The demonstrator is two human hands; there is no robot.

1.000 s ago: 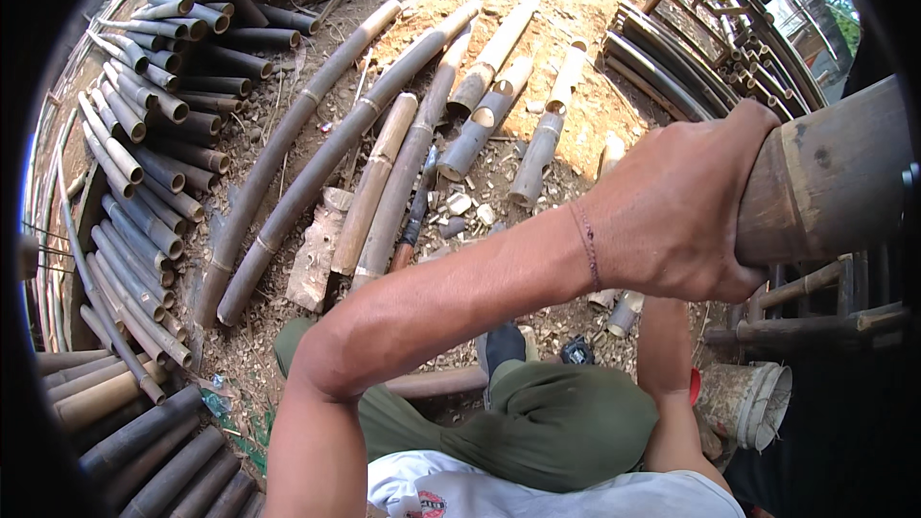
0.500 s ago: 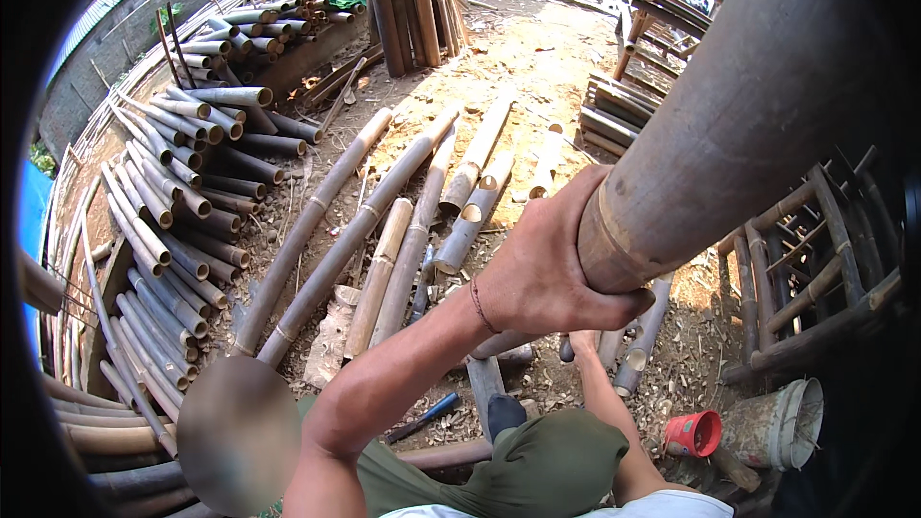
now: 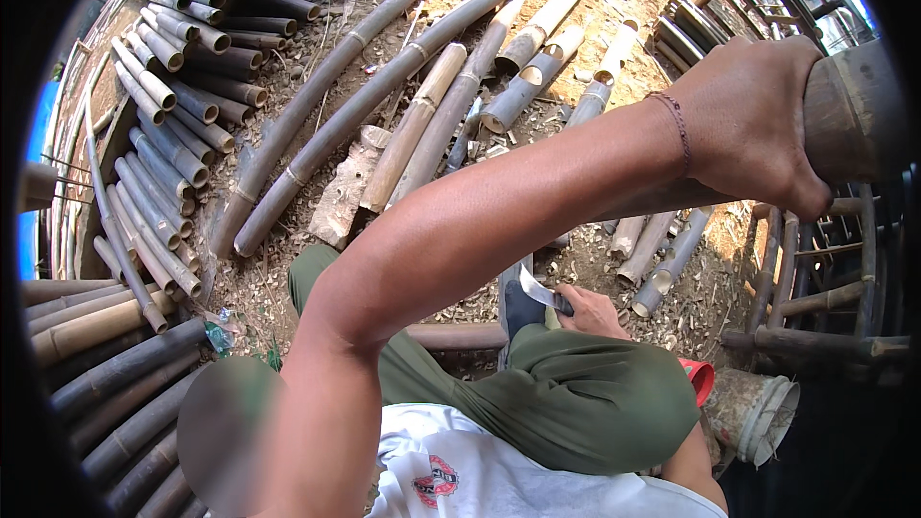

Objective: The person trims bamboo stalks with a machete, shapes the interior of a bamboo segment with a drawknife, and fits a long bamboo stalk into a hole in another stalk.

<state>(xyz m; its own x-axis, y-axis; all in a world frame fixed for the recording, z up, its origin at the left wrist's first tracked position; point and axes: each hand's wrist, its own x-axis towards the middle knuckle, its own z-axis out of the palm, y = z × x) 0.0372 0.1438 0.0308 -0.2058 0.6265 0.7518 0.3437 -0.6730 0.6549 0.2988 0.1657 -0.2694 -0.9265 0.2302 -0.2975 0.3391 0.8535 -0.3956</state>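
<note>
My left hand [image 3: 758,125] is wrapped round the end of a thick grey-brown bamboo pole [image 3: 859,110], raised at the right; the pole runs out of view at the dark rim. My outstretched left forearm crosses the middle and partly hides a bamboo piece [image 3: 672,197] beneath it. Lower down, beside my bent knee, my right hand [image 3: 593,312] is closed on the dark handle of a knife with a curved, bright blade [image 3: 539,288]. The blade points up and left, just above my dark shoe [image 3: 521,309], and is apart from the raised pole.
Stacked bamboo poles [image 3: 173,149] fill the left side. Long poles [image 3: 384,82] and cut pieces with notches [image 3: 532,82] lie on the chip-strewn ground. A bamboo frame [image 3: 815,302] stands at right. A red bucket [image 3: 703,382] and a dirty white bucket [image 3: 767,417] are near my knee.
The view has tipped downward. My left hand has swung the bamboo pole to the right, toward the rim. My right hand and the knife blade now show clearly beside my knee.
</note>
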